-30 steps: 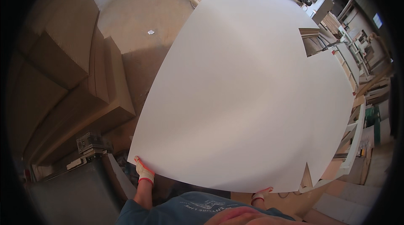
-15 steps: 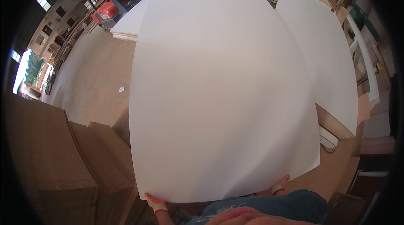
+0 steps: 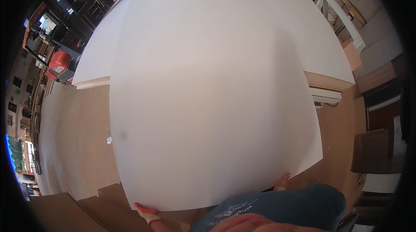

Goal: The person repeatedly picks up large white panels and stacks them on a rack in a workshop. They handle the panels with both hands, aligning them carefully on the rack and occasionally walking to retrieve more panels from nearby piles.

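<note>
— Two hands, one panel, head view only. Where does the load sit?

— The large white sheet [image 3: 208, 93] fills the centre of the frame, carried in front of the person's body. Its near edge runs along the 6 o'clock side; its far edge overlaps a stack of white boards [image 3: 329, 54] lying toward 1 o'clock.

— Grip state?

— The left hand [image 3: 147, 214], in a white glove with red trim, is at 7 o'clock with fingers hooked over the near left corner, grasping the sheet. The right hand [image 3: 282, 182] is at 5 o'clock; only gloved fingertips show at the near edge, touching the sheet. Full closure on that side cannot be confirmed, as the panel hides the palm.

— Handling properties?

— Judged stiff: the surface shows no sag or ripple. Judged light for its area, though awkward, since it blocks the view ahead. The face looks smooth, so gloves help. Corners and thin edges are the likely damage points. Hold along the near edge, hands well apart, as shown.

— Surroundings?

— Brown floor [image 3: 73, 145] at 8 o'clock, brown stacked boards [image 3: 78, 206] at 7 o'clock, a red machine [image 3: 58, 63] at 10 o'clock, a white railing [image 3: 338, 15] at 1 o'clock.
</note>
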Demonstrator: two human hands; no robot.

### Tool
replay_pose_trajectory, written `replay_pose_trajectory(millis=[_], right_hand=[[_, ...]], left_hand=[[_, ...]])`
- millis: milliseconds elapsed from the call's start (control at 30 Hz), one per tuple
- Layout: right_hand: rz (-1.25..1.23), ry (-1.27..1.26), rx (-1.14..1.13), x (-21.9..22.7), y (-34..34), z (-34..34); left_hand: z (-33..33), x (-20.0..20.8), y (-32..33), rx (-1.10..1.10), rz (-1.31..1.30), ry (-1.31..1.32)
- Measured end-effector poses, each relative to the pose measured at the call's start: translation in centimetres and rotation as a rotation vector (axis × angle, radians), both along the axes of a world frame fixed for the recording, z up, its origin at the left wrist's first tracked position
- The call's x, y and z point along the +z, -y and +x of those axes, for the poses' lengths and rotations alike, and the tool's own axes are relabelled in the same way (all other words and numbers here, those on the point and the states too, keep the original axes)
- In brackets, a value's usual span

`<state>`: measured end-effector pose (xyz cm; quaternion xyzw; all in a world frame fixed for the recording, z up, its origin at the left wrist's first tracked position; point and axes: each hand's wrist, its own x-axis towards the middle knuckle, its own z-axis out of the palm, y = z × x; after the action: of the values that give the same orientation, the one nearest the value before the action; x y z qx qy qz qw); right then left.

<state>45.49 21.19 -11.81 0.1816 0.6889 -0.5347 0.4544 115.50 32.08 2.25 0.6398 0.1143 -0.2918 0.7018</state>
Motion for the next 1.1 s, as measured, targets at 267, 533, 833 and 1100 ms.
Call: replay_pose_trajectory(millis=[267, 533, 833, 1100], right_hand=[[0.168, 0.113, -0.005, 3.2, -5.1, 16.7], [-0.226, 0.259, -0.288, 6.1, -2.5, 17.1], [-0.417, 0.429, -0.307, 11.4, 8.2, 25.6], [-0.460, 0.447, -0.225, 11.5, 19.8, 11.7]], left_hand=[[18.3, 4.5, 12.3, -0.092, 0.135, 0.217], [12.8, 5.6, 23.6, -0.362, 0.004, -0.050], [-10.0, -1.9, 25.2, -0.924, -0.349, -0.404], [-26.8, -2.9, 34.4, -0.674, -0.346, -1.114]])
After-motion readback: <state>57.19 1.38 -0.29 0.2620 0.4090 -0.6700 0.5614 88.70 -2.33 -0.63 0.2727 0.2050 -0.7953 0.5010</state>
